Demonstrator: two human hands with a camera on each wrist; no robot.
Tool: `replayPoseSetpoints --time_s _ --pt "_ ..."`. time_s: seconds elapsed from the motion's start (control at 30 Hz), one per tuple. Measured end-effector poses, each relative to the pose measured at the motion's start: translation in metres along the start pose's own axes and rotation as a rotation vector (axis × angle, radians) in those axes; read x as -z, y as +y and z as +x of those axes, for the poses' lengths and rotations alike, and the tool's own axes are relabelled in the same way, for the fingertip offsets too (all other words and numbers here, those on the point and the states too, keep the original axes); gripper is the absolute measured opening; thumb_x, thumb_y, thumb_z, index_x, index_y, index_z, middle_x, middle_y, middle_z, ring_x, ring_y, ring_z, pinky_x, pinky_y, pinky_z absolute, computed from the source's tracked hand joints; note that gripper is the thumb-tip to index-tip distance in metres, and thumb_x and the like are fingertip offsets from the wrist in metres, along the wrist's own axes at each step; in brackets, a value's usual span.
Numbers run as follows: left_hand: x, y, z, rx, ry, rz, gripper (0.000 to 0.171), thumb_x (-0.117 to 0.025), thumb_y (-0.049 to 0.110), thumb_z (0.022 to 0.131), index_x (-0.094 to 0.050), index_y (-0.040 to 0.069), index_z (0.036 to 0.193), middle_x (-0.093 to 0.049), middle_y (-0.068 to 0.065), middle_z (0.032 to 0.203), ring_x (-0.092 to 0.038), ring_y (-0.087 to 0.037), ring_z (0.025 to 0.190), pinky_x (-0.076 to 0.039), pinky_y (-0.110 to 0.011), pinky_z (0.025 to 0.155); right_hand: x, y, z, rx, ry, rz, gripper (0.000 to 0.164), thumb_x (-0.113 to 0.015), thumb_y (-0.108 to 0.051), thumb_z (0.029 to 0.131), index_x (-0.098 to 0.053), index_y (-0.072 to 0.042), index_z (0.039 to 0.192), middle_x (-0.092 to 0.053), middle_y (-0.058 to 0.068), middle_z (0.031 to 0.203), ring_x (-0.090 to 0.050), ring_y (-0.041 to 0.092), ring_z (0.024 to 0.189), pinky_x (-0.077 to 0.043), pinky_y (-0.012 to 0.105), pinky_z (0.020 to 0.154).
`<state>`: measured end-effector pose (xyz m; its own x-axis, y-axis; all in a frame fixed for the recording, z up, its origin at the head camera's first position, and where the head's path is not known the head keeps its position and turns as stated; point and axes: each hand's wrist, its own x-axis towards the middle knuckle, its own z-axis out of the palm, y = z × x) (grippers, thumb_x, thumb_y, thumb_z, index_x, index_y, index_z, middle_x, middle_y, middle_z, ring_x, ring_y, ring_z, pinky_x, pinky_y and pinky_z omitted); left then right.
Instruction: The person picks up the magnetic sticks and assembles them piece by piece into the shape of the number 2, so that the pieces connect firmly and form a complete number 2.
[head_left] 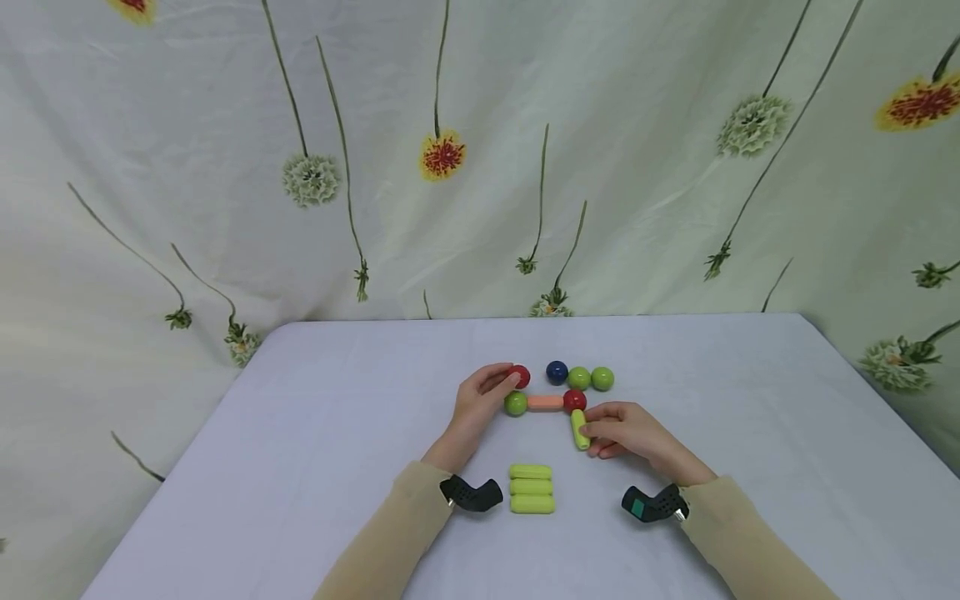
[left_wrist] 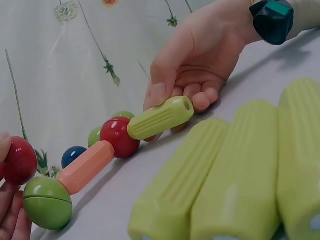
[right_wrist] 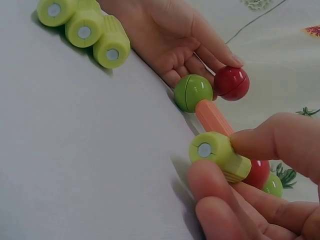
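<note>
My left hand [head_left: 472,408] holds a red ball [head_left: 520,377] between thumb and fingers, just behind a green ball [head_left: 516,404]. An orange magnetic rod [head_left: 545,403] joins that green ball to a second red ball [head_left: 574,401]. From this second ball a yellow-green rod [head_left: 581,429] points toward the front of the table. My right hand [head_left: 626,432] pinches this rod between thumb and fingers; in the right wrist view its free end shows a grey metal disc [right_wrist: 204,149].
Three loose yellow-green rods [head_left: 531,487] lie side by side between my forearms. Behind the joined pieces sit a dark blue ball [head_left: 557,372] and two green balls [head_left: 591,378]. A white cloth [head_left: 315,433] covers the table; a flowered curtain [head_left: 480,208] hangs behind.
</note>
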<state>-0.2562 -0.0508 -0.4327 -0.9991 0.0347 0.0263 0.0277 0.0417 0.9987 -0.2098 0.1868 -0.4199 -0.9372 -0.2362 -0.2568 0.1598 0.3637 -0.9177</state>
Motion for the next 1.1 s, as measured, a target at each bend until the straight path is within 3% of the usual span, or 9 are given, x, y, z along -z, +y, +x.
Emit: replayPoseSetpoints --time_s 0.2,0.67,1.1 --pt "-0.001 0.002 -0.01 0.01 0.097 -0.09 0.041 -0.071 0.028 0.085 -0.061 0.006 0.119 -0.062 -0.01 0.115 -0.057 -0.019 0.105 -0.047 -0.029 0.089 0.0 0.001 0.001 0.009 -0.009 0.005 0.047 -0.066 -0.021 0.087 -0.053 0.01 0.12 -0.065 0.006 0.077 -0.063 0.015 0.066 -0.053 0.026 0.066" --pt "-0.002 0.001 -0.012 -0.018 0.182 -0.271 0.039 -0.074 0.017 0.082 -0.062 0.001 0.115 -0.063 -0.011 0.106 -0.061 -0.015 0.09 -0.051 -0.026 0.078 0.0 0.003 0.002 0.002 0.002 0.002 0.047 -0.066 -0.022 0.086 -0.054 0.009 0.119 -0.065 0.007 0.077 -0.063 0.015 0.067 -0.054 0.026 0.066" --pt "-0.006 0.0 -0.024 -0.008 0.217 -0.174 0.039 -0.076 0.024 0.081 -0.062 0.004 0.112 -0.062 -0.01 0.108 -0.057 -0.018 0.094 -0.049 -0.021 0.078 -0.002 0.001 0.0 -0.003 0.032 -0.015 0.047 -0.068 -0.023 0.085 -0.055 0.007 0.119 -0.066 0.006 0.078 -0.063 0.016 0.066 -0.054 0.026 0.065"
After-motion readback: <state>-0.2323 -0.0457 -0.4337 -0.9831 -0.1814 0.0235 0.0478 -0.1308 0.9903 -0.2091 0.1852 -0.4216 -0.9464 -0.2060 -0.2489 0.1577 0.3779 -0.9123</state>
